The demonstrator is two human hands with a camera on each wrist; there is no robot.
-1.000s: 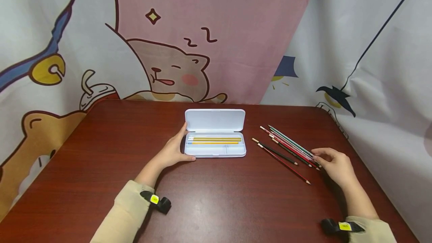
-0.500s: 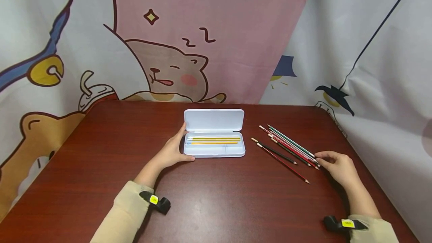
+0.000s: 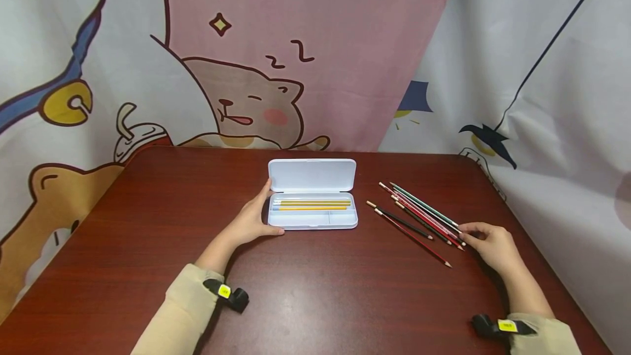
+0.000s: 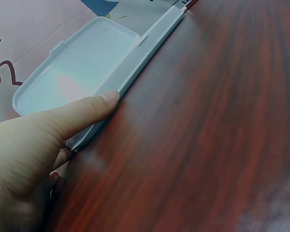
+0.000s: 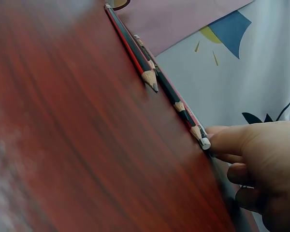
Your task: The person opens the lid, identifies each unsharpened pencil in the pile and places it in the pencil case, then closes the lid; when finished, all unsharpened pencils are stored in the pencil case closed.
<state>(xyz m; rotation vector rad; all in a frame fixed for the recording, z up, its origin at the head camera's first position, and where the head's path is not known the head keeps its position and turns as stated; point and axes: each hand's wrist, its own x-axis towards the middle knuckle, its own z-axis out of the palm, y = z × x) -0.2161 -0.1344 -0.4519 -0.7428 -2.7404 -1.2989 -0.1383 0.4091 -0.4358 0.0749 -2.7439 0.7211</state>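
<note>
A white pencil case [image 3: 313, 221] lies with its lid [image 3: 313, 175] raised on the table, holding yellow pencils [image 3: 310, 209] in its rear compartment. My left hand [image 3: 248, 221] grips the left end of the case, thumb along the front wall [image 4: 99, 106] and fingers behind. To the right lies a loose bunch of red, black and green pencils. At its near right end my right hand [image 3: 490, 242] pinches the end of a green pencil [image 3: 426, 204] between thumb and forefinger. In the right wrist view the thumb sits beside a white pencil end [image 5: 205, 143].
A black pencil [image 3: 406, 223] and a red pencil [image 3: 416, 240] lie slightly apart on the bunch's left. The dark red wooden table [image 3: 315, 300] reaches back to a printed cloth [image 3: 315, 114]. Another cloth [image 3: 567, 125] hangs along the table's right edge.
My right hand has shifted very slightly right and down at the end of the pencils, its fingertips drawn together there. The left hand stays on the pencil case.
</note>
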